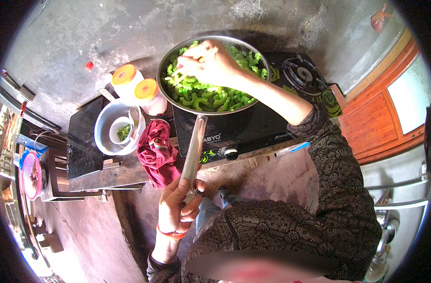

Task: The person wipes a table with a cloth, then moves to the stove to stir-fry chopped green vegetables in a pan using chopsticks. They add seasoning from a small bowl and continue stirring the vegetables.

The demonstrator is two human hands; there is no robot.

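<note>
A wide metal frying pan (195,112) sits on the black gas stove (253,126), full of sliced green vegetable (220,96) that looks like bitter melon. Its long handle (195,151) points toward me, and my left hand (177,203) is wrapped round the end of it. Over the far left part of the pan, my right hand (210,62) reaches down among the slices, its fingers bent and drawn together. What lies between those fingertips is too unclear to name.
Left of the pan stand two tubs with orange lids (146,89) and a pale basin (102,137) holding a small white bowl. A dark red cloth (158,158) hangs over the counter edge. A second burner (303,74) is at the right, before an orange wooden door (380,108).
</note>
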